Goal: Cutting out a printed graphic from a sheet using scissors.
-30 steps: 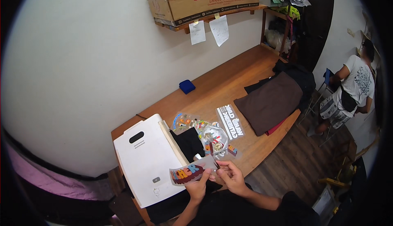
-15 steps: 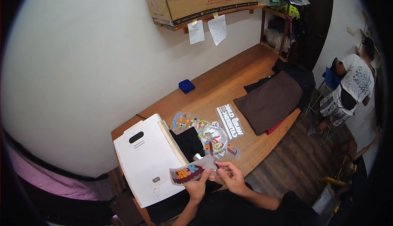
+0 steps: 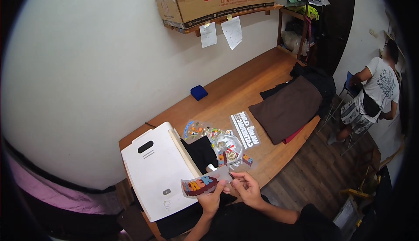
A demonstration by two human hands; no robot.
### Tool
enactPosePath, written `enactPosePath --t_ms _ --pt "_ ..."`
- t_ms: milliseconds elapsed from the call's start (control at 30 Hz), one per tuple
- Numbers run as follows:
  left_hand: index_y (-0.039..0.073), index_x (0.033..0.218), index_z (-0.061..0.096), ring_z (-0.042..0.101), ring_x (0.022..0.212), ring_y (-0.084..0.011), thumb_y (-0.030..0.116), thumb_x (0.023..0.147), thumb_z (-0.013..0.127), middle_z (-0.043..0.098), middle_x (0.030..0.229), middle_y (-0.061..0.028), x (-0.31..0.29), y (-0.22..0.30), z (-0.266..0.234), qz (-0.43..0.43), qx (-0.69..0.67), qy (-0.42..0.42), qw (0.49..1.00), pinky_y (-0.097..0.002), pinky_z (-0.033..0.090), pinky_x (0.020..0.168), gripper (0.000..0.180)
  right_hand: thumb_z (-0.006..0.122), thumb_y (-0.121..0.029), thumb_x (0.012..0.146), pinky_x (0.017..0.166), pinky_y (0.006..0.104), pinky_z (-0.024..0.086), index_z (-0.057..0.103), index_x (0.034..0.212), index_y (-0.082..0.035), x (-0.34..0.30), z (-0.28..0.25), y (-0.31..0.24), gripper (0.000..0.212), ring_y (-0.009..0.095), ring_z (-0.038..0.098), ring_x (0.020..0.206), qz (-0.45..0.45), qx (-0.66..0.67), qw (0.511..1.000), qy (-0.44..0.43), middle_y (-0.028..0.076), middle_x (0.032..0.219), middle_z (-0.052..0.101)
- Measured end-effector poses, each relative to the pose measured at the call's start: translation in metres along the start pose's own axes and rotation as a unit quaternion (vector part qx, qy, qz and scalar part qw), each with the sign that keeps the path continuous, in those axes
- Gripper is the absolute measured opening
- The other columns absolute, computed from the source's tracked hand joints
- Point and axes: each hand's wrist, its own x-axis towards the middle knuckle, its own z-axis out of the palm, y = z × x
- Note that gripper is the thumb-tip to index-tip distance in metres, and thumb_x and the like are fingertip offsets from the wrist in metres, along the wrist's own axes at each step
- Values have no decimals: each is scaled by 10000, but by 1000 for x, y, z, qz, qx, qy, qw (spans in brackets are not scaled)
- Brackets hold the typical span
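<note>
and here we are, up close: the left hand (image 3: 211,201) pinches a clear film (image 3: 198,186) printed in bright letters between thumb and fingers, holding it up over the near right corner of the white case (image 3: 159,171). the right hand (image 3: 248,191) has its thumb and fingertips pressed together on a small dark tool (image 3: 231,175) at the film's right edge; whether it catches the film too, i cannot tell.

how far along? i'd judge partway: this film is up off the table (image 3: 270,79) and in one piece as far as it shows, with the work at its edge looking unfinished. the colourful sheets (image 3: 196,129) and the white-lettered sheet (image 3: 245,129) lie untouched beyond the hands.

against half a second ago, little is new! both hands keep their places, the film holds its tilt, and the sheets stay put. the livelier change is across the room, where the co-worker (image 3: 384,82) now stretches an arm lower towards the blue chair (image 3: 349,79).
</note>
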Motion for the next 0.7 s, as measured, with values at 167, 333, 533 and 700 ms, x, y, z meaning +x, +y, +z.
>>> enactPosePath --t_ms 167,333,533,700 --pt "-62 970 468 562 520 -163 -36 737 610 566 728 -120 -1 -5 -4 -9 8 -5 1000 -239 484 456 274 470 -62 864 577 140 371 447 1095 13 2 4 -4 244 9 470 700 5 16 1000 15 35 912 533" --pt "-64 971 467 561 520 -163 -38 739 606 564 728 -120 -2 -6 -2 -5 12 -12 1000 -244 486 454 272 465 -59 866 524 134 328 442 1103 3 2 3 -3 246 -11 418 636 11 28 999 13 18 862 517" --pt "-63 972 468 562 525 -165 -34 742 604 562 725 -119 -3 -5 -1 -8 16 -18 1000 -250 489 459 269 457 -57 869 521 135 333 438 1106 2 3 5 -7 245 -5 428 634 -5 38 999 13 28 877 521" --pt "-61 969 470 562 528 -164 -33 746 600 560 725 -116 -5 -6 -2 -15 32 -31 999 -250 488 465 260 445 -55 873 557 137 373 435 1109 4 4 1 -3 244 15 471 692 -7 39 999 12 48 920 526"
